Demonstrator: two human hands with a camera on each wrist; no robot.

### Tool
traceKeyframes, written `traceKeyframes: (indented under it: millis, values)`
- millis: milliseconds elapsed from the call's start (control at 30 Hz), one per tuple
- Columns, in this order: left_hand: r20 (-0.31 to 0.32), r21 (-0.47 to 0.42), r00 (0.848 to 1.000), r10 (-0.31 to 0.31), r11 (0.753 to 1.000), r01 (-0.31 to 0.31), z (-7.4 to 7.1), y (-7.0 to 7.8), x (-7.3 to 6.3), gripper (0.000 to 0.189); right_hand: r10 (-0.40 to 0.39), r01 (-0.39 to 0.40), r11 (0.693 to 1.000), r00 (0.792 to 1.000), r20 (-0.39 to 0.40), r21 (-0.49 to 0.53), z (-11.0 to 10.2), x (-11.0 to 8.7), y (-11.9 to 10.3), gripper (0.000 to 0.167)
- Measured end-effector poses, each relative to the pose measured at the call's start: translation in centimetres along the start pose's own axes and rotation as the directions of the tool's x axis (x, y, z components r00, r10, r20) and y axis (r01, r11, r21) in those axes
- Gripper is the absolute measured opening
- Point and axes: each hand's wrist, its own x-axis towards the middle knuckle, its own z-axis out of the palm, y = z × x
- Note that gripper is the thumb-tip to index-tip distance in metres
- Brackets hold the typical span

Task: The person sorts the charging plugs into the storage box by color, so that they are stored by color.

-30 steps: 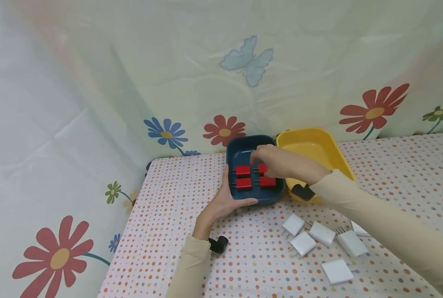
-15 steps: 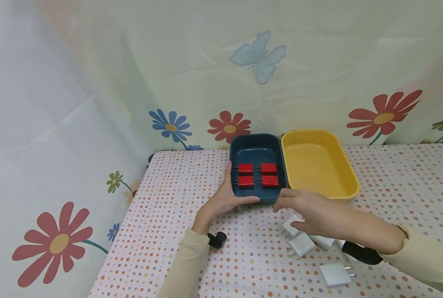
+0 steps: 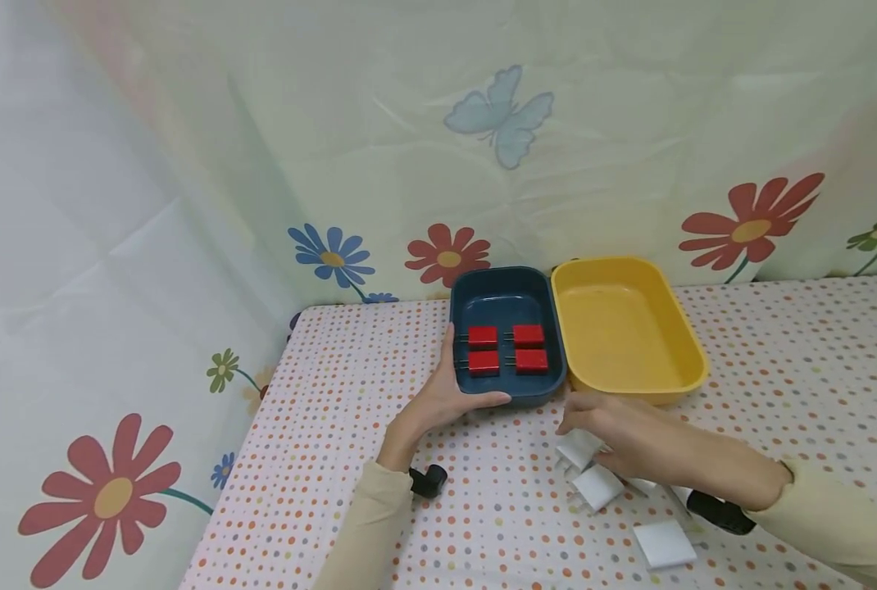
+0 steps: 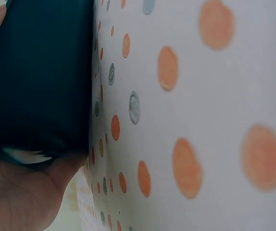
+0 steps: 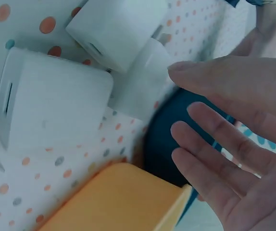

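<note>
"What's lying nearest?"

"A lone white charger [image 3: 665, 544] is resting on the dotted table [image 3: 497, 524]. Just beyond, more white chargers [image 3: 598, 488] are bunching beside the right grip [image 3: 630, 438], which is partly covering them."

"Is that grip holding one?"

"No, its fingers are spreading loosely around nothing. Whether they're touching a charger, I can't tell."

"And the left grip [image 3: 438, 400]?"

"Its straight fingers and thumb are touching the blue tray [image 3: 505, 307] around its near left corner. Four red chargers [image 3: 483, 363] are lying inside, and the yellow tray [image 3: 623, 336] is sitting just right."
</note>
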Motion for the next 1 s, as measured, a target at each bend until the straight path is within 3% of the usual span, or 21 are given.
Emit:
traceKeyframes:
  millis: [300, 700, 1000]
  values:
    - [-0.006, -0.011, 1.000, -0.001, 1.000, 0.001, 0.2, 0.0, -0.3, 0.133, -0.048, 0.048, 0.999, 0.999, -0.005, 0.006, 1.4, 0.8, 0.4, 0.044]
    - [-0.015, -0.014, 1.000, 0.000, 1.000, -0.001, 0.5, 0.2, 0.2, 0.132, -0.018, 0.017, 1.000, 0.999, 0.033, 0.023, 2.4, 2.1, 1.2, 0.042]
    - [-0.026, -0.006, 0.999, -0.020, 1.000, 0.020, 0.2, -0.1, 0.0, 0.132, -0.046, 0.049, 0.996, 0.998, -0.044, 0.068, 3.9, 2.2, 2.0, 0.045]
